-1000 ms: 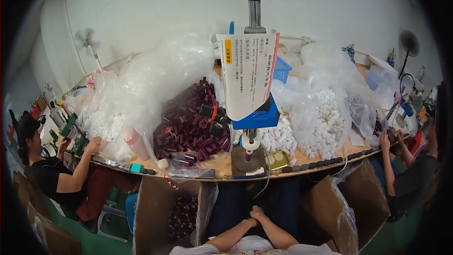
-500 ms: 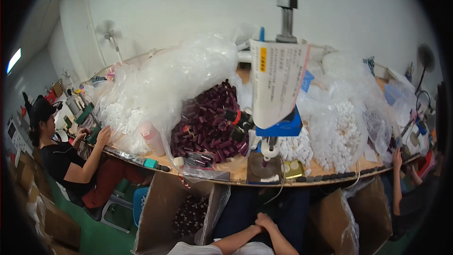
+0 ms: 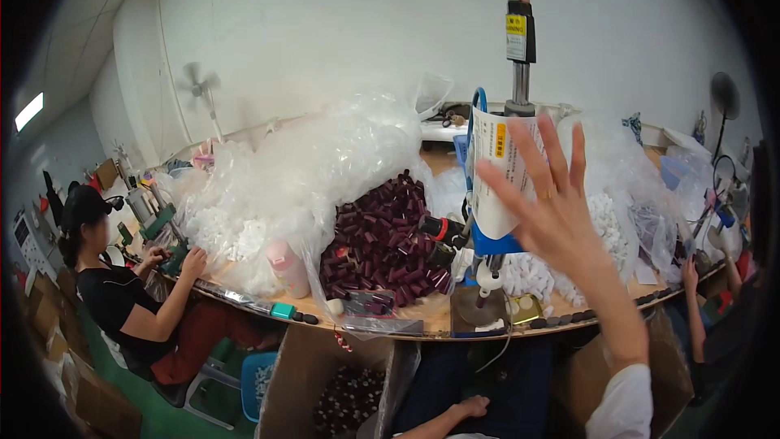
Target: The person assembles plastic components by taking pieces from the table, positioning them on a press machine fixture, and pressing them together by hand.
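The upper right arm is covered by a loose white sleeve, hemmed near the elbow. Dark trousers are worn on the 2 legs. The right hand and left hand are bare.

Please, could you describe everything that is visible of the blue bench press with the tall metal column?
The blue bench press with the tall metal column stands upright at the front of the tan wooden table. A black cylindrical top with a yellow label crowns the column. A curved white printed paper sheet hides much of the blue body. Below are a white round fitting and a dark metal-looking base plate. The person's spread right hand is in front; contact cannot be told.
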